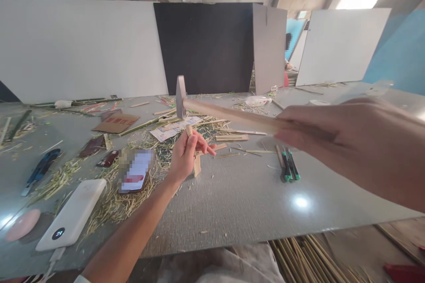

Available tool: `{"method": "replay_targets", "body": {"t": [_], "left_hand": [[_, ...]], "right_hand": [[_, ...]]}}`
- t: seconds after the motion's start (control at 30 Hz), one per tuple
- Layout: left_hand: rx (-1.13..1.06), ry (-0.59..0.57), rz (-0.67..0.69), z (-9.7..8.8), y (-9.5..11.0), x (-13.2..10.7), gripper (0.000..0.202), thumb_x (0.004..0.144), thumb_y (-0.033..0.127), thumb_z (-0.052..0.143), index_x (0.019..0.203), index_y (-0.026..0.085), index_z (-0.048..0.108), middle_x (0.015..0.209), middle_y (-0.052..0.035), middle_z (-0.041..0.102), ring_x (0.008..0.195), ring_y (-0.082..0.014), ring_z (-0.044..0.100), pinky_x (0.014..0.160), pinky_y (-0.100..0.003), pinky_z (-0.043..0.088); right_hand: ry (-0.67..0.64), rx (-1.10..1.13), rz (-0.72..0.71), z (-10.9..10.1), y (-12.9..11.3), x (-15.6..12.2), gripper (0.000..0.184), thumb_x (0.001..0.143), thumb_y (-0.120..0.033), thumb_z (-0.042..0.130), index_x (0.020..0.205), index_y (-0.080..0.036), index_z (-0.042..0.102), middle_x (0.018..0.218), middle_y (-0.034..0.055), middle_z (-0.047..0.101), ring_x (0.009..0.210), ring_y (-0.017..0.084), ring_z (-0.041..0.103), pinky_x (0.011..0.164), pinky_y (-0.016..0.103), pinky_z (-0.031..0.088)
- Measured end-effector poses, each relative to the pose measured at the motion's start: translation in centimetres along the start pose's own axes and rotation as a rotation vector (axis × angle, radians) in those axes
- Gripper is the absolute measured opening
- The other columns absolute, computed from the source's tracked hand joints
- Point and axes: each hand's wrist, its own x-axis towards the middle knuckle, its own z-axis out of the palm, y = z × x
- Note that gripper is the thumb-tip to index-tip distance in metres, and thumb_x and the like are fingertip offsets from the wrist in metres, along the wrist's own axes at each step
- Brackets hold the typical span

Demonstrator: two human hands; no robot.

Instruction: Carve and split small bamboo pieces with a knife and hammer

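Right grip (327,137) clasps the hammer (215,109); left grip (185,152) holds a peg (189,131) inside the near edge of the surface (245,212). Blows should fall squarely.

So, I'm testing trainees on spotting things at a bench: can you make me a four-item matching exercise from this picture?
1. Hammer
2. Wooden piece
3. Power bank
4. Phone

A. Lying on plant scraps, screen lit
B. Gripped in the left hand, top end showing
C. White, with a cable plugged in
D. Held up in the right hand

Pairs: 1-D, 2-B, 3-C, 4-A
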Motion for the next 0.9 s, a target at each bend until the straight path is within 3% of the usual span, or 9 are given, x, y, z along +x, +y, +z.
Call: {"method": "replay_targets", "body": {"t": [0.13, 0.2, 0.27, 0.4, 0.53, 0.63, 0.7, 0.77, 0.9], "left_hand": [[0.016, -0.017, 0.008, 0.0, -0.1, 0.0, 0.033, 0.108, 0.046, 0.045, 0.088, 0.021, 0.053, 0.071, 0.0048, 0.056, 0.065, -0.0124, 0.072, 0.081, -0.035, 0.064], [0.012, -0.026, 0.012, 0.0, -0.1, 0.1, 0.033, 0.108, 0.045, 0.044, 0.087, 0.021, 0.053, 0.07, 0.005, 0.055, 0.063, -0.0119, 0.071, 0.081, -0.035, 0.064], [0.015, -0.033, 0.016, -0.1, -0.1, 0.1, 0.033, 0.108, 0.044, 0.044, 0.087, 0.021, 0.053, 0.07, 0.005, 0.055, 0.061, -0.0111, 0.07, 0.08, -0.035, 0.065], [0.025, -0.041, 0.007, -0.2, -0.2, 0.1, 0.034, 0.108, 0.047, 0.044, 0.087, 0.021, 0.052, 0.069, 0.0054, 0.055, 0.06, -0.0101, 0.069, 0.08, -0.034, 0.065], [-0.007, -0.035, -0.018, -0.3, -0.3, 0.2, 0.033, 0.107, 0.048, 0.047, 0.087, 0.022, 0.051, 0.068, 0.0059, 0.055, 0.06, -0.0103, 0.069, 0.081, -0.034, 0.065], [-0.107, 0.062, -0.077, -0.3, 0.1, 0.5, 0.032, 0.105, 0.049, 0.05, 0.087, 0.023, 0.049, 0.066, 0.0067, 0.053, 0.06, -0.0104, 0.068, 0.082, -0.036, 0.065], [-0.222, 0.189, -0.135, -0.5, 0.7, 0.8, 0.032, 0.104, 0.049, 0.053, 0.086, 0.023, 0.048, 0.065, 0.0072, 0.049, 0.059, -0.0095, 0.066, 0.084, -0.036, 0.065], [-0.331, 0.295, -0.187, -0.9, 1.3, 1.2, 0.032, 0.101, 0.048, 0.059, 0.084, 0.023, 0.048, 0.066, 0.0073, 0.048, 0.059, -0.008, 0.063, 0.09, -0.036, 0.064], [-0.427, 0.377, -0.216, -2.0, 1.9, 1.6, 0.032, 0.1, 0.044, 0.063, 0.081, 0.023, 0.047, 0.067, 0.0067, 0.046, 0.063, -0.0066, 0.061, 0.103, -0.033, 0.059]], "right_hand": [[0.049, -0.291, 0.059, -0.8, -1.1, 0.8, 0.061, 0.106, -0.068, 0.033, 0.074, -0.02, 0.053, 0.049, -0.0044, 0.038, 0.039, 0.006, 0.035, 0.046, 0.025, 0.023], [0.021, -0.282, -0.079, -0.8, -0.7, 0.8, 0.057, 0.105, -0.067, 0.036, 0.078, -0.022, 0.056, 0.048, -0.0052, 0.04, 0.037, 0.005, 0.035, 0.045, 0.025, 0.021], [0.01, -0.261, -0.129, -0.5, -0.2, 0.8, 0.054, 0.106, -0.066, 0.037, 0.082, -0.023, 0.057, 0.05, -0.0055, 0.044, 0.037, 0.006, 0.038, 0.044, 0.025, 0.022], [0.054, -0.192, -0.06, 0.3, 0.0, 0.5, 0.05, 0.106, -0.063, 0.039, 0.082, -0.023, 0.057, 0.052, -0.006, 0.046, 0.037, 0.006, 0.038, 0.041, 0.023, 0.025], [-0.096, -0.049, -0.008, 0.5, 0.4, 0.2, 0.05, 0.105, -0.064, 0.042, 0.082, -0.022, 0.057, 0.056, -0.0041, 0.051, 0.045, 0.008, 0.047, 0.043, 0.024, 0.032], [-0.018, 0.0, 0.104, 0.9, 1.6, 0.2, 0.056, 0.102, -0.07, 0.043, 0.079, -0.02, 0.054, 0.056, -0.0028, 0.046, 0.047, 0.008, 0.044, 0.043, 0.024, 0.029], [0.025, 0.036, 0.174, 2.1, 2.8, 0.3, 0.055, 0.102, -0.069, 0.043, 0.079, -0.02, 0.052, 0.056, -0.0024, 0.045, 0.048, 0.008, 0.041, 0.043, 0.024, 0.028], [-0.03, 0.082, 0.222, 4.6, 4.1, 0.5, 0.051, 0.104, -0.063, 0.043, 0.077, -0.02, 0.048, 0.057, -0.0022, 0.045, 0.048, 0.009, 0.042, 0.045, 0.024, 0.029], [-0.216, 0.043, 0.234, 12.0, 6.5, 0.4, 0.04, 0.107, -0.05, 0.041, 0.082, -0.02, 0.052, 0.061, -0.0004, 0.052, 0.051, 0.011, 0.044, 0.052, 0.026, 0.027]]}}
